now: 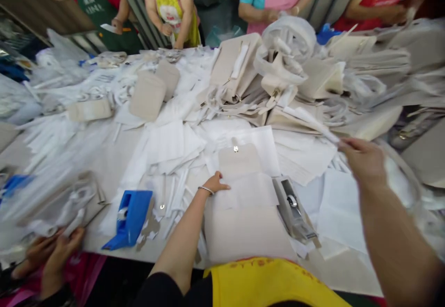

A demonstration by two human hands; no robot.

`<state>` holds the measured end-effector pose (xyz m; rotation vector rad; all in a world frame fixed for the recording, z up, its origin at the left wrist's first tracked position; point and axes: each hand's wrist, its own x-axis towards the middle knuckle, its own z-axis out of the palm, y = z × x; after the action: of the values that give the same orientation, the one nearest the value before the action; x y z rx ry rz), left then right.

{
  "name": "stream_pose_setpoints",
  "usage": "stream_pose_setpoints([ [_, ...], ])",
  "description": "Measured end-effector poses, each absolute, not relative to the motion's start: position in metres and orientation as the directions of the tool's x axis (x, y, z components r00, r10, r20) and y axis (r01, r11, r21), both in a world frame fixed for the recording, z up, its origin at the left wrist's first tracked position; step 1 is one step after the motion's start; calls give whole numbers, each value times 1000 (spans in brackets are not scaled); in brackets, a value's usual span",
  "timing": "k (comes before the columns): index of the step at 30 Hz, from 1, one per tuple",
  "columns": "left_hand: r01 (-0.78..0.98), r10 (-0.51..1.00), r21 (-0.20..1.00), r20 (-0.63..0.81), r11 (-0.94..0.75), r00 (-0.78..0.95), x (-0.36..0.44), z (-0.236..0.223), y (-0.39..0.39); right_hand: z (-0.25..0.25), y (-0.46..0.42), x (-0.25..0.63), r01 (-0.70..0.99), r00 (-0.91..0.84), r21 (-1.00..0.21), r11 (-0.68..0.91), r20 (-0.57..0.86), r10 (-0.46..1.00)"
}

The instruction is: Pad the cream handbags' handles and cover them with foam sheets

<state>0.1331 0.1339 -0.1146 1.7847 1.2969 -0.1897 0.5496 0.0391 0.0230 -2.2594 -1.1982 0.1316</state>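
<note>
Yellow apron (264,279) at the bottom edge, against the near side of the table (351,270). Directly ahead: one beige bag (248,233), lying flat, lower part toward the wearer, flap (239,158) laid out away, clasp (236,149) at the far end. Placed square to the body, presumably so both hands reach it evenly. White sheet (253,191) lies across the bag between flap and lower part — perhaps as a guard for the surface.

Left hand (215,183): on the sheet's left edge, thumb and forefinger spread, thumb over the sheet. Reads as steadying rather than gripping; whether any fingertip is tucked beneath cannot be told.

Right hand (365,158): raised, well apart from the bag, fingers pinching the near end of a white strip (309,119). Strip slants away toward the heap of bags (222,61); blur hides whether its far end is free.

Grey dispenser (294,209) just beside the bag's right edge — within easy right-hand reach, likely the reason for its spot. Blue dispenser (130,216) farther left, nearer a co-worker's hands (62,251), so perhaps theirs to use. Loose sheets (167,142) lie beyond the left hand, apparently kept handy yet off the bag.
</note>
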Motion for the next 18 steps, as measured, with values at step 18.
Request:
stream_pose_setpoints([
  [18,817,776,577,-517,3,362,128,-117,120,-77,108,351,956,-290,-166,244,-373,881],
])
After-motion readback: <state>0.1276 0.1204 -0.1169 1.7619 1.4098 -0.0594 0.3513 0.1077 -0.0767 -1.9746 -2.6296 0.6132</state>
